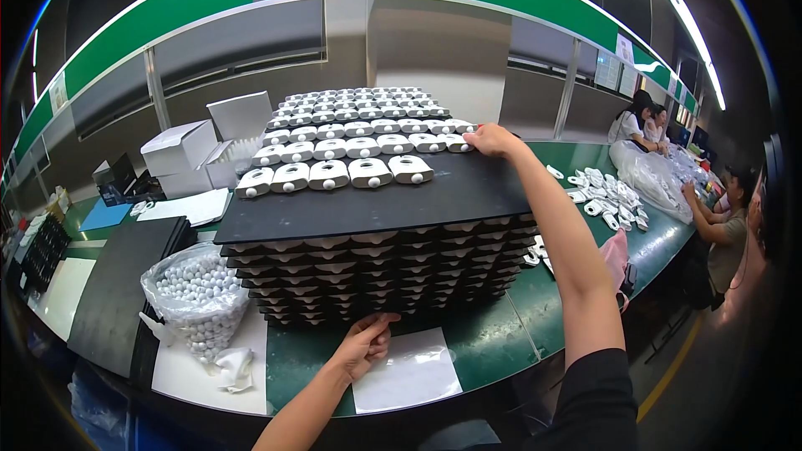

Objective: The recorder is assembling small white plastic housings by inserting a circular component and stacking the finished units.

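Note:
A tall stack of black trays [351, 292] stands before me, with white plastic parts between the layers. Rows of white oval parts [368, 171], each with a hole and a small white ball at its front, lie on the black top sheet [468, 188]. My right hand [494, 141] reaches over the stack's right side, its fingers closed on a white part [456, 143] at the end of a row. Low at the stack's front, my left hand [368, 346] is closed with thumb and fingers together; what it holds, if anything, is hidden.
A clear bag of white balls [196, 292] and black sheets [125, 292] lie at left, with white boxes [180, 150] behind. Loose white parts [606, 196] are heaped at right on the green table [501, 334]. White paper [408, 372] lies in front; several people work at far right.

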Available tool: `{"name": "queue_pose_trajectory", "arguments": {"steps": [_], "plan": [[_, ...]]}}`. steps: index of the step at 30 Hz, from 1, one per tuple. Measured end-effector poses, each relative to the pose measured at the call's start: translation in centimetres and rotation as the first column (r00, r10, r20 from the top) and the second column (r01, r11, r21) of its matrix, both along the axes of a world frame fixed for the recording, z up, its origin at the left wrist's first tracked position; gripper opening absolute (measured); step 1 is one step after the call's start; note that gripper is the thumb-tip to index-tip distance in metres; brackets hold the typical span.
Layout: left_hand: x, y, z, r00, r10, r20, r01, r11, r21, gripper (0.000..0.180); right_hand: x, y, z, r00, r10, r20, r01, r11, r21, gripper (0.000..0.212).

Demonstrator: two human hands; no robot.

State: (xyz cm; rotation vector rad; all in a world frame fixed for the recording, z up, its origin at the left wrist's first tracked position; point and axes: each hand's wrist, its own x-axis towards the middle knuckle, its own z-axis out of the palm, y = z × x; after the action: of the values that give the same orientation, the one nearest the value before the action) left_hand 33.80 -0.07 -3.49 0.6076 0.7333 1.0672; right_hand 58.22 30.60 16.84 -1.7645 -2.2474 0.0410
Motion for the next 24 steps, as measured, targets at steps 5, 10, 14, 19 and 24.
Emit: {"name": "queue_pose_trajectory", "arguments": {"steps": [5, 10, 14, 19, 24], "plan": [[-0.3, 0.3, -0.2, 1.0, 0.005, 0.03, -0.004, 0.999, -0.035, 0.022, 0.2, -0.9, 0.4, 0.995, 0.038, -0.09, -0.042, 0.999, -0.035, 0.046], [-0.7, 0.4, -0.5, 0.998, 0.002, 0.069, 0.001, 0.999, -0.045, 0.021, -0.2, -3.6, 0.7, 0.955, 0.133, -0.263, -0.142, 0.99, -0.014, 0.044], [-0.4, 0.4, -0.5, 0.997, -0.006, 0.079, 0.008, 1.0, -0.029, 0.021, 1.1, -1.7, 0.0, 0.934, -0.047, -0.354, 0.061, 0.998, 0.03, 0.048], [-0.7, 0.5, -0.8, 0.995, 0.004, 0.103, 0.0, 0.999, -0.033, 0.02, 2.7, -2.3, 0.6, 0.748, -0.155, -0.646, 0.051, 0.983, -0.177, 0.048], [-0.8, 0.3, -0.7, 0.985, 0.015, 0.171, -0.007, 0.999, -0.049, 0.021, 4.1, -3.6, 0.2, 0.537, -0.109, -0.837, -0.22, 0.939, -0.263, 0.053]]}}
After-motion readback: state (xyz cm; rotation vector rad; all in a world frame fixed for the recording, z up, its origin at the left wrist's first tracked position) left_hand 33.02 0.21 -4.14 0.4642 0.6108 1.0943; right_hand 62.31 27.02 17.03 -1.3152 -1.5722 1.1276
